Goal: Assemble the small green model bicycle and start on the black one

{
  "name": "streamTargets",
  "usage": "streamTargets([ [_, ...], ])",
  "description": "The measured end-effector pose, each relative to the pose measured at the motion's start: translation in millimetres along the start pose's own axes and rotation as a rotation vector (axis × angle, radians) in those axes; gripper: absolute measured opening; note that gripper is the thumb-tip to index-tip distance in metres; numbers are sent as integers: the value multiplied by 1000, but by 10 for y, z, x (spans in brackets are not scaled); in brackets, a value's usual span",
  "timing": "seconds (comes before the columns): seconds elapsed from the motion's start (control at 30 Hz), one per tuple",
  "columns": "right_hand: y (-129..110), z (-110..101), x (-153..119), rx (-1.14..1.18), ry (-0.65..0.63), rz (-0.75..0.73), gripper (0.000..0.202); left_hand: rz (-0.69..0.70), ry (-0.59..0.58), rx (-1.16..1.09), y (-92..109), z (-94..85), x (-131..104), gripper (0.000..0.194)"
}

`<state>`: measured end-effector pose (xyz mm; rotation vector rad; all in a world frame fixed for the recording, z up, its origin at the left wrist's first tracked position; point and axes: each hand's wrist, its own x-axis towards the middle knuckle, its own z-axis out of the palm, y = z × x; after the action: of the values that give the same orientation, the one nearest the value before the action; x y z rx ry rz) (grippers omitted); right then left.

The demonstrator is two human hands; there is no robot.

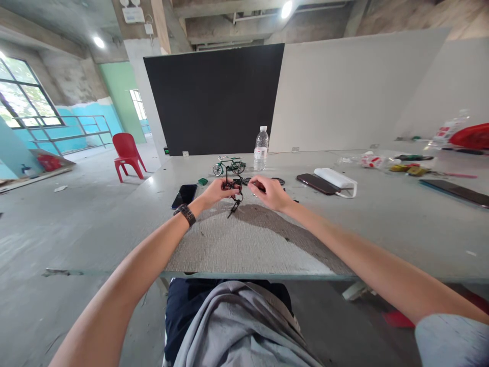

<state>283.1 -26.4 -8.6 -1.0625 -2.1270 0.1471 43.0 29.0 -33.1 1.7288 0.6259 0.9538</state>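
My left hand (221,189) is closed around a dark miniature bicycle frame (236,200), holding it above the table. Thin dark parts of the frame stick out above and below the fingers. My right hand (270,192) is just to the right of the frame, its thumb and fingers pinched together. Whatever is between those fingers is too small to make out. Behind my hands stands a green miniature bicycle (229,166) with spoked wheels. Small dark wheels (280,181) lie partly hidden behind my right hand. A small green piece (202,181) rests left of the bicycle.
A dark phone (185,196) lies beside my left wrist. A clear water bottle (261,149) stands behind. To the right are another phone (318,184) and a white power bank (334,178) with a cable. A phone (454,192) and tools (410,168) lie farther right.
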Motion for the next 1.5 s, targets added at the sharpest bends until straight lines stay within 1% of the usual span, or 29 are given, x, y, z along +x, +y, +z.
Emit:
streamTargets([
  [0.1,6,25,-4,-8,16,-31,30,-8,5,-24,20,14,-12,30],
  [0.3,50,66,-1,-28,31,-63,25,0,-22,-13,44,38,-24,30],
  [0.6,56,84,-18,-17,-2,-49,29,44,-55,70,48,33,-30,32],
  [0.83,68,84,-14,-42,-18,-52,32,50,-59,121,54,42,-42,32],
  [1.03,68,78,-20,-10,-56,-20,36,141,-50,279,117,50,-63,32],
  [1.13,84,84,-18,-19,-42,-23,34,170,-33,349,126,51,-57,32],
  [1.33,87,97,-14,-18,-36,-2,31,176,-30,363,109,62,-53,30],
  [1.5,63,112,-8,24,-16,56,31,186,-32,413,136,61,-71,27],
])
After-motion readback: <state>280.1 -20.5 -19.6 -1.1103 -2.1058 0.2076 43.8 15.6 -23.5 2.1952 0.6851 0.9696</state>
